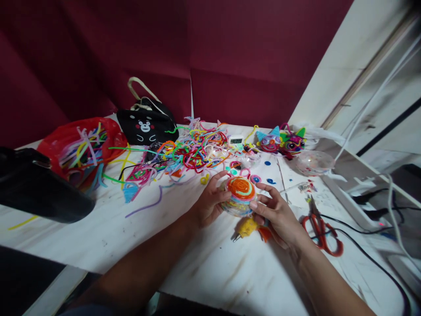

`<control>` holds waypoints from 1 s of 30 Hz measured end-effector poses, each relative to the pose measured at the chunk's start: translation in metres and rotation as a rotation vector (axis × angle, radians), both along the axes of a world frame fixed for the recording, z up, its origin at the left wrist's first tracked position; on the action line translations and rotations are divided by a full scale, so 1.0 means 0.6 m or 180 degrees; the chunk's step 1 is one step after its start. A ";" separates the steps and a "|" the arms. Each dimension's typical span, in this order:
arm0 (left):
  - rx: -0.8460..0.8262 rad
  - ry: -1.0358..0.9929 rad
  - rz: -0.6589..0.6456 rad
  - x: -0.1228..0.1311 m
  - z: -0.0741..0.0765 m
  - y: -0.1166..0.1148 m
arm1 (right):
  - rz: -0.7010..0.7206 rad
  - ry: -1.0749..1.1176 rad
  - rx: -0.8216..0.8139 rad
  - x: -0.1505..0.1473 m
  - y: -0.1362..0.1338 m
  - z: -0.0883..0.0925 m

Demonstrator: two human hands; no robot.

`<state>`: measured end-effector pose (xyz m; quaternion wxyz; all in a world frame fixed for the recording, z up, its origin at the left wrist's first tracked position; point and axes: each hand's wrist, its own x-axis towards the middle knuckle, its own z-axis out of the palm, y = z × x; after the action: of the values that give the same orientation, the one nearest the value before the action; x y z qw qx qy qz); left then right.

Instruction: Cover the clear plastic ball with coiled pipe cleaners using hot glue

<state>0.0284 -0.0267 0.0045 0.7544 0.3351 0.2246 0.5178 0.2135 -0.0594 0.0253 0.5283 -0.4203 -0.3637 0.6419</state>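
Note:
Both hands hold a ball wrapped in coloured pipe cleaners (240, 195), its orange spiral facing up, just above the white table (131, 237). My left hand (210, 202) cups its left side with fingers curled round it. My right hand (275, 213) grips its right side, thumb and fingers pressed on it. Under the ball lies a yellow and orange glue gun (247, 227).
A tangle of coloured pipe cleaners (190, 151) covers the table's middle back. A red bag of pipe cleaners (82, 147) and a black bear bag (144, 125) stand at the back left. Two finished cat-faced balls (281, 141), a clear half-sphere (314, 162) and red scissors (320, 228) lie right. Cables run along the right edge.

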 end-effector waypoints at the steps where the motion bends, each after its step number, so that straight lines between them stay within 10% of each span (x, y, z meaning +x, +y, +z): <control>1: -0.0031 -0.0021 0.0009 0.001 -0.001 0.000 | -0.0029 0.0012 0.0017 -0.001 0.001 0.000; 14: 0.0228 -0.0196 -0.0165 0.015 0.012 -0.008 | -0.0291 -0.0113 0.0187 -0.001 0.002 -0.004; 30: -0.0057 0.0311 0.0597 0.027 0.006 -0.021 | -0.0383 -0.0305 0.0326 -0.012 -0.001 -0.010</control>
<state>0.0448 -0.0390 0.0083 0.6937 0.3307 0.2962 0.5671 0.2062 -0.0600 0.0195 0.5687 -0.4440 -0.3951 0.5686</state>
